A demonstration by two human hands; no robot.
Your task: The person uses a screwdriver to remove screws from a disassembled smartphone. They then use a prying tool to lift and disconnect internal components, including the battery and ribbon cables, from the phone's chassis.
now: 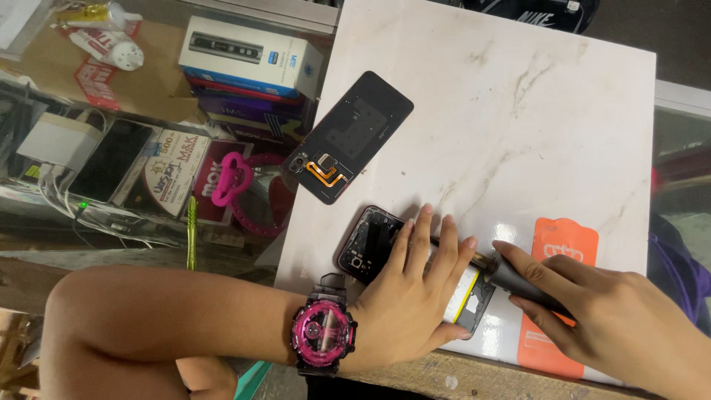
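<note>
Hands at work on an opened phone (pixel 370 248) lying on a white marble slab (pixel 518 111) on the counter. The phone's long axis runs diagonally, camera end toward the upper left, battery end toward the lower right. The left hand (pixel 415 296), a pink watch (pixel 324 333) on its wrist, lies flat on the phone with its fingers (pixel 424 230) spread. The right hand (pixel 592 318) has its fingers closed around a dark screwdriver (pixel 518 278), tip at the phone's right edge. The removed back cover (pixel 355 133) lies apart above. Boxes (pixel 248 59) sit stacked at left.
</note>
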